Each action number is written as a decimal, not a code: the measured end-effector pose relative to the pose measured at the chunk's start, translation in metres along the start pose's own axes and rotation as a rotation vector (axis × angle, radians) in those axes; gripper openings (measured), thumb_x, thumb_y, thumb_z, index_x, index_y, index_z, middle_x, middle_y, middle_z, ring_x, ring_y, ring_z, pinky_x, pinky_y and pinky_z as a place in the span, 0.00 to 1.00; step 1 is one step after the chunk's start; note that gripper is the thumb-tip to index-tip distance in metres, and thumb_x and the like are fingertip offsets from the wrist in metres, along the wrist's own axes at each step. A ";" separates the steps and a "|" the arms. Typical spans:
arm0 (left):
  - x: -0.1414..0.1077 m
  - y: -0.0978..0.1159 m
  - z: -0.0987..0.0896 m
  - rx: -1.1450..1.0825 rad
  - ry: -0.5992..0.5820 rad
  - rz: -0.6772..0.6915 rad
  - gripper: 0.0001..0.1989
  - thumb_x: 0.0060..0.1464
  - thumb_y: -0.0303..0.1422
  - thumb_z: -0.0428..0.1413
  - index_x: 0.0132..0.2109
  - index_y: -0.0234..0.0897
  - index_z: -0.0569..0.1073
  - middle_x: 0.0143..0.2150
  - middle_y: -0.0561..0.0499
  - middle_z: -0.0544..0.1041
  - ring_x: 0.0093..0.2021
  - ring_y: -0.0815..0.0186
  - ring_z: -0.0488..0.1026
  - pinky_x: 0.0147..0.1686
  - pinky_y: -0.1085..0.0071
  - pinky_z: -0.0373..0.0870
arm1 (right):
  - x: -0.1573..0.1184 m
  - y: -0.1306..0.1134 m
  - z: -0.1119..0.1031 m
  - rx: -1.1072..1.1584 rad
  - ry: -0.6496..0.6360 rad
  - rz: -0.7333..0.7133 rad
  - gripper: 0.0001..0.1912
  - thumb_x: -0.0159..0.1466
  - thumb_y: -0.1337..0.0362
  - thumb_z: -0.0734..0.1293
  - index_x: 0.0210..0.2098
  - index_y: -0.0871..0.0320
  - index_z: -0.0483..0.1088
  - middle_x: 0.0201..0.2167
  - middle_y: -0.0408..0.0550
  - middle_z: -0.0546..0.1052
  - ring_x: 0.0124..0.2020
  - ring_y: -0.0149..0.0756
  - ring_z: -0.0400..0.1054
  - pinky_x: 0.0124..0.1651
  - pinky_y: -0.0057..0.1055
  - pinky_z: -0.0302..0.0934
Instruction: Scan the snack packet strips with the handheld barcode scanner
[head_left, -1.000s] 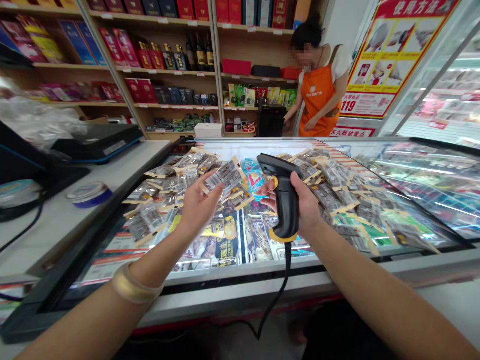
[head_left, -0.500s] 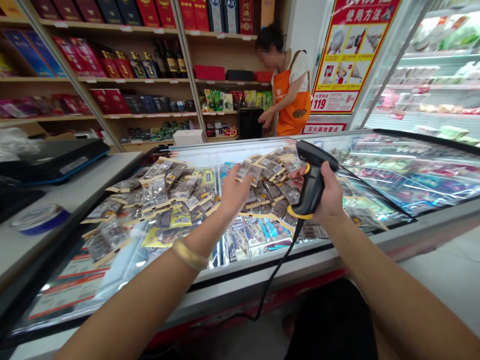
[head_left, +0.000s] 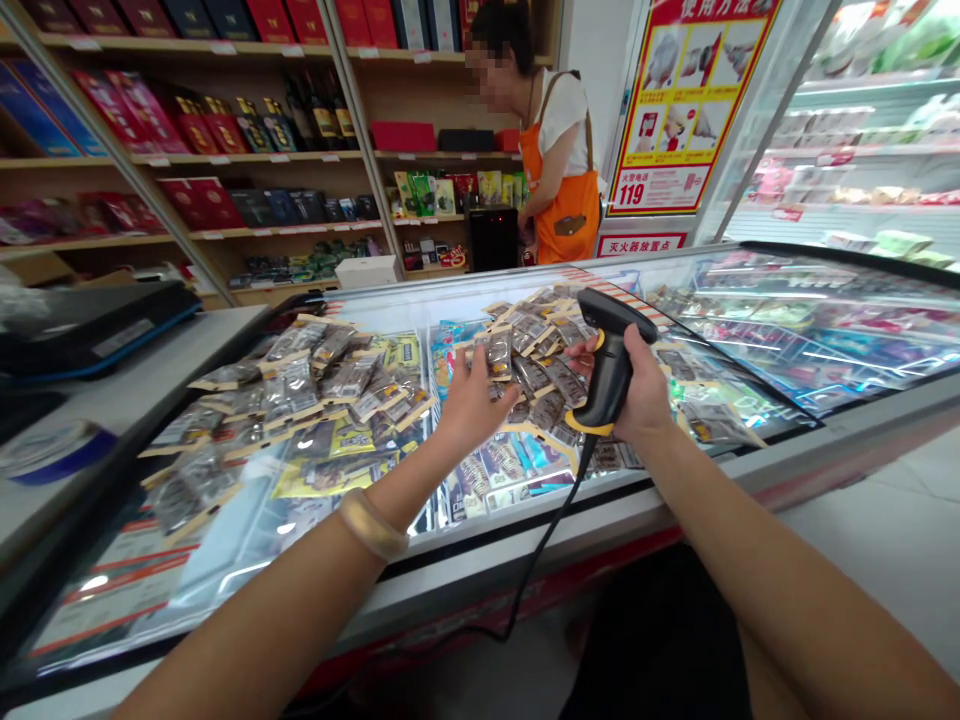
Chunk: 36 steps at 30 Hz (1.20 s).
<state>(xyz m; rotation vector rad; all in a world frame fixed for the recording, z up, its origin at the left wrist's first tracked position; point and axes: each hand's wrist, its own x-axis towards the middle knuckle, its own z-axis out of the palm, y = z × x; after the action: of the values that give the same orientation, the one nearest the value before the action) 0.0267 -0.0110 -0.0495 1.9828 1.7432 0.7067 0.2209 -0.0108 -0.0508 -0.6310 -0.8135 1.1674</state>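
My right hand (head_left: 643, 392) is wrapped round the handle of a black and yellow barcode scanner (head_left: 609, 365), its head pointing up and left. The scanner's black cord (head_left: 546, 535) hangs down over the edge. My left hand (head_left: 474, 400) is spread, with thumb and fingers apart, beside a small clear packet (head_left: 496, 352) with dark contents at its fingertips. Whether the fingers touch that packet is unclear. Similar packets (head_left: 289, 385) lie heaped on the glass top of a chest freezer (head_left: 450, 545), left and right of the hand.
Behind the freezer a person in an orange apron (head_left: 566, 215) stands by a black box (head_left: 491, 240). Shelves (head_left: 262, 158) of boxes and bottles line the back. At left, a roll of tape (head_left: 56, 448) and a dark device (head_left: 97, 320) rest on a counter (head_left: 161, 380).
The fingers of my left hand have spread and no longer pinch the packet. My right hand still holds the scanner. The person behind has lowered their hands. The view has shifted slightly.
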 end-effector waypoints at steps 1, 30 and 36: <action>-0.001 -0.001 -0.001 -0.008 0.003 0.004 0.44 0.58 0.47 0.54 0.72 0.34 0.44 0.75 0.32 0.37 0.75 0.48 0.38 0.69 0.53 0.49 | 0.000 0.000 0.001 -0.005 0.003 -0.002 0.25 0.52 0.40 0.72 0.26 0.58 0.75 0.27 0.47 0.79 0.37 0.40 0.78 0.40 0.30 0.75; -0.007 -0.014 -0.004 -0.090 -0.030 0.046 0.40 0.62 0.42 0.51 0.72 0.33 0.44 0.75 0.29 0.35 0.74 0.48 0.36 0.68 0.52 0.51 | -0.005 0.001 0.038 -0.104 -0.113 -0.032 0.24 0.54 0.39 0.70 0.26 0.56 0.73 0.27 0.47 0.78 0.41 0.43 0.77 0.43 0.35 0.74; -0.018 -0.015 -0.016 -0.072 0.036 0.126 0.36 0.62 0.40 0.52 0.70 0.31 0.50 0.74 0.30 0.43 0.75 0.50 0.38 0.69 0.52 0.48 | -0.008 0.003 0.043 -0.091 -0.138 -0.019 0.24 0.55 0.40 0.70 0.26 0.56 0.74 0.28 0.48 0.78 0.41 0.44 0.77 0.46 0.38 0.73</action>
<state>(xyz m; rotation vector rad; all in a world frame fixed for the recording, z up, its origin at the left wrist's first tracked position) 0.0035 -0.0267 -0.0481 2.0567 1.6001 0.8402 0.1827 -0.0163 -0.0305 -0.6207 -0.9929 1.1707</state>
